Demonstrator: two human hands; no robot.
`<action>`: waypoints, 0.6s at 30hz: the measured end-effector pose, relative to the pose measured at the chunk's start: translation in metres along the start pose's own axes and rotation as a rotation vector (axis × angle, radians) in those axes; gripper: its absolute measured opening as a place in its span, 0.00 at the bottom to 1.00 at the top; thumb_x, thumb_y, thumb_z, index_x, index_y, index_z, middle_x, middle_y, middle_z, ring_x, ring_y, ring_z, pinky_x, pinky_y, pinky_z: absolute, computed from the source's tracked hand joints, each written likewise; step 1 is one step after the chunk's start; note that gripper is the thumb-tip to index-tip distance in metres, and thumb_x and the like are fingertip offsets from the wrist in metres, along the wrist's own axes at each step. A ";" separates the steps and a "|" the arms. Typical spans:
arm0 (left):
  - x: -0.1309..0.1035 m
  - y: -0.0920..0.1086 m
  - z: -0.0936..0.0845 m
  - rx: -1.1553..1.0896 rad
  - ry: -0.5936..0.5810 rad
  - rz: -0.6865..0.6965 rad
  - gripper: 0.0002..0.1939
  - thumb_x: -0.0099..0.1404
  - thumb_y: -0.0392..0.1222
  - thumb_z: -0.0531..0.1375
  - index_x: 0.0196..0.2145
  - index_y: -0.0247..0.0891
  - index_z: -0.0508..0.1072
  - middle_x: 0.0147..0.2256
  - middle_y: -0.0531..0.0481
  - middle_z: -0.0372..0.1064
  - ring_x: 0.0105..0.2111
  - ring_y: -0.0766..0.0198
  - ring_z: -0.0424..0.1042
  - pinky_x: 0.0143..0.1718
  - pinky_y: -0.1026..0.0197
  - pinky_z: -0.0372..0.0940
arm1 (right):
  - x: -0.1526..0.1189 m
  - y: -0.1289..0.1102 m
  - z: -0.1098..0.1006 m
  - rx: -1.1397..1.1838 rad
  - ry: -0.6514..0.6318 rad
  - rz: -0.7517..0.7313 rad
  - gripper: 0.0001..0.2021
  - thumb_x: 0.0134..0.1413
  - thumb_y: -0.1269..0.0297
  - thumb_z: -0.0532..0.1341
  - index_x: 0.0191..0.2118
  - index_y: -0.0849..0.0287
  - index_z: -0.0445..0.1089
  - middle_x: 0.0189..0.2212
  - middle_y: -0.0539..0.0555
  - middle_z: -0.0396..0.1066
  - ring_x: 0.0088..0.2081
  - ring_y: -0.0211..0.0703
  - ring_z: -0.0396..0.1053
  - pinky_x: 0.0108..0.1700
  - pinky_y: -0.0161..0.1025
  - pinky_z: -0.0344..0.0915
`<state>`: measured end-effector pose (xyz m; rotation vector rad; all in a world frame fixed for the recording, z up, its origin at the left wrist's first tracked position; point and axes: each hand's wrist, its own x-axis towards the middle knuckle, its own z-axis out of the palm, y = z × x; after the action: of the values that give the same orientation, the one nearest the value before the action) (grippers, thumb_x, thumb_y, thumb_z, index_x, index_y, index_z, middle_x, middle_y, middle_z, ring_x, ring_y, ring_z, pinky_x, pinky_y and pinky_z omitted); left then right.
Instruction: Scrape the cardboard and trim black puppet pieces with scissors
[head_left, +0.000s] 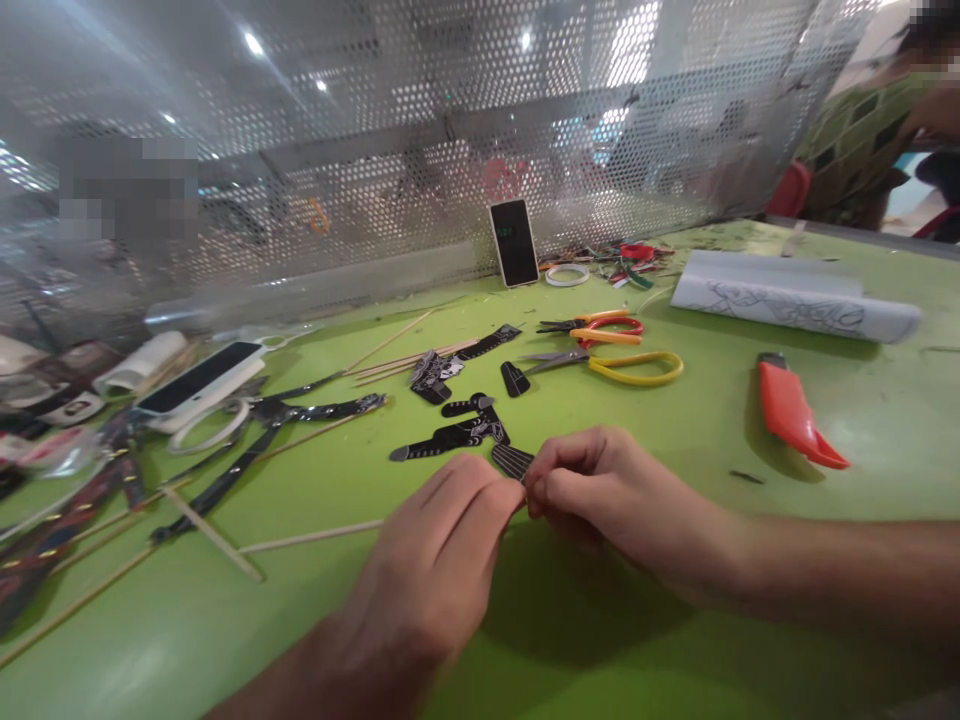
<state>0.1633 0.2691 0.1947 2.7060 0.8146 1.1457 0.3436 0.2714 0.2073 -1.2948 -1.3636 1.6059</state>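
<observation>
Table (637, 640): a bright green worktop is filling the view, with a perforated metal screen (420, 130) standing along its far edge.
Far left of the hands: thin wooden sticks (307, 538) and long black patterned strips (225, 480) are lying scattered, beside a white phone (199, 378) lying flat.
Left hand (442, 545): its fingertips are pinching closed on a small black striped cut-out (513, 461), steadying one edge so the piece is staying lifted just off the table.
Cut-out: it is sitting between both hands, just in front of more black cut pieces (457, 432).
Right hand (600, 490): its fingers are curling tight, gripping the opposite edge of the same cut-out; the two hands are almost touching.
Beyond the hands: yellow-handled scissors (607, 366) and orange-handled scissors (596, 326) are lying within reach; a dark phone (514, 243) is leaning upright against the screen.
Right of the hands: a red utility knife (795, 412) is lying near a rolled sheet of paper (795, 296).
Far right corner: another person (877, 130) is partly showing.
</observation>
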 end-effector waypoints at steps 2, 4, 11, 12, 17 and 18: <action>-0.001 -0.001 0.001 0.019 0.020 0.022 0.12 0.64 0.23 0.54 0.42 0.35 0.69 0.31 0.49 0.65 0.31 0.64 0.64 0.32 0.60 0.60 | 0.000 0.000 0.001 0.033 0.004 0.017 0.07 0.46 0.70 0.56 0.22 0.62 0.68 0.14 0.44 0.57 0.17 0.29 0.52 0.18 0.28 0.48; -0.001 -0.001 0.003 0.004 0.022 -0.036 0.12 0.65 0.23 0.53 0.42 0.35 0.69 0.31 0.49 0.64 0.31 0.64 0.64 0.32 0.60 0.60 | 0.001 0.001 0.001 0.032 0.013 -0.005 0.07 0.46 0.71 0.55 0.22 0.62 0.68 0.14 0.44 0.58 0.17 0.28 0.52 0.19 0.28 0.48; 0.002 0.006 0.004 -0.044 -0.009 -0.189 0.08 0.66 0.26 0.52 0.39 0.34 0.66 0.33 0.48 0.62 0.31 0.65 0.62 0.30 0.61 0.61 | 0.000 -0.001 0.001 -0.054 0.019 -0.203 0.07 0.45 0.72 0.56 0.25 0.62 0.71 0.15 0.44 0.60 0.18 0.29 0.56 0.20 0.28 0.53; 0.002 0.008 0.003 -0.060 -0.016 -0.185 0.08 0.65 0.26 0.51 0.39 0.34 0.66 0.33 0.48 0.61 0.31 0.65 0.62 0.30 0.61 0.61 | 0.000 -0.001 0.001 -0.063 0.020 -0.215 0.07 0.45 0.72 0.56 0.25 0.62 0.72 0.15 0.45 0.61 0.18 0.30 0.57 0.20 0.29 0.54; 0.006 0.008 0.001 -0.152 -0.022 -0.199 0.10 0.66 0.26 0.51 0.40 0.35 0.68 0.31 0.50 0.60 0.29 0.66 0.61 0.29 0.63 0.59 | 0.000 -0.001 -0.001 -0.071 0.042 -0.256 0.07 0.46 0.72 0.56 0.27 0.62 0.72 0.15 0.44 0.61 0.18 0.30 0.58 0.21 0.29 0.55; 0.008 0.006 0.001 -0.167 -0.022 -0.203 0.10 0.67 0.26 0.51 0.40 0.36 0.68 0.32 0.50 0.61 0.29 0.67 0.61 0.29 0.63 0.59 | 0.000 -0.001 -0.001 -0.074 0.047 -0.260 0.07 0.46 0.72 0.56 0.26 0.62 0.72 0.16 0.44 0.61 0.19 0.30 0.57 0.21 0.29 0.55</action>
<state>0.1705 0.2683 0.2006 2.4336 0.9216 1.0850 0.3444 0.2723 0.2078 -1.1360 -1.5060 1.3525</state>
